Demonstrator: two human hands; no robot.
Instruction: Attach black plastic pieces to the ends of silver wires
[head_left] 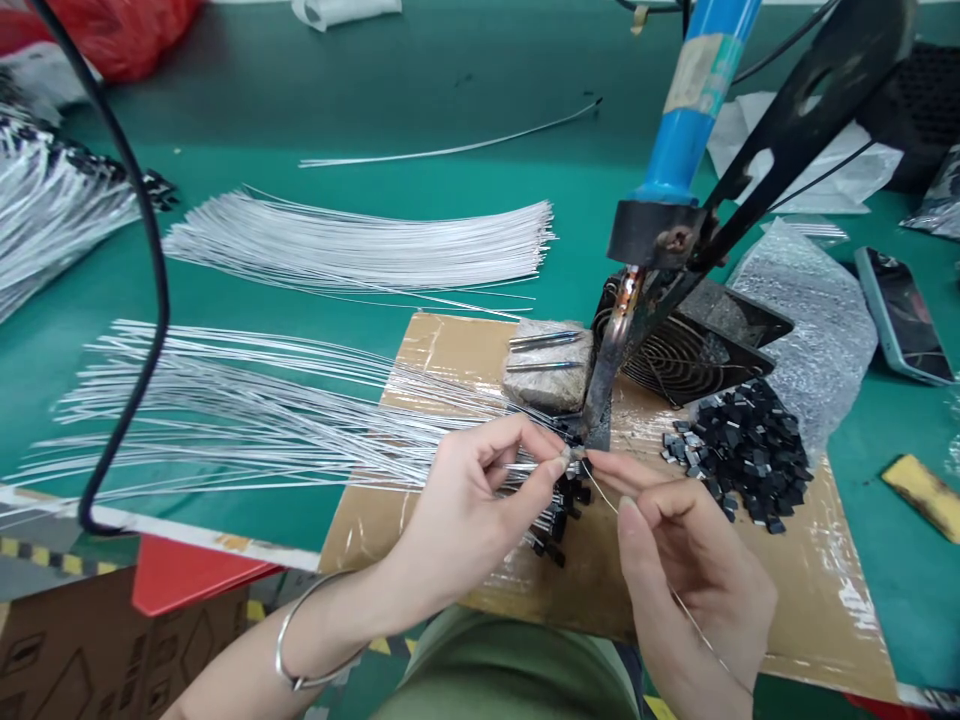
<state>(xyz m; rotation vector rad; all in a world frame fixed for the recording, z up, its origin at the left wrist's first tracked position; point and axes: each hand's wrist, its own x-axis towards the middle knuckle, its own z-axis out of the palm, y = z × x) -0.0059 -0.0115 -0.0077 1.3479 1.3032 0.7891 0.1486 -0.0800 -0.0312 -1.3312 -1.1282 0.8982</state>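
Head view — wires [360, 245] across green tabletop [247, 140]

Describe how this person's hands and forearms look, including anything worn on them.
The left hand and right hand are both ungloved. A slim, shiny silver-coloured bangle circles the left forearm, where no sleeve shows.

This looks like an electronics workshop: a soldering iron [681, 140] clamped in a bracket [855, 65] over a green worktop [247, 120], a fan [679, 360] beside it, bundled white wires [367, 242], and heaped small black connectors [754, 450]. Below, yellow-and-black striped tape [71, 564] marks the floor [30, 580] near a cardboard box [97, 650].
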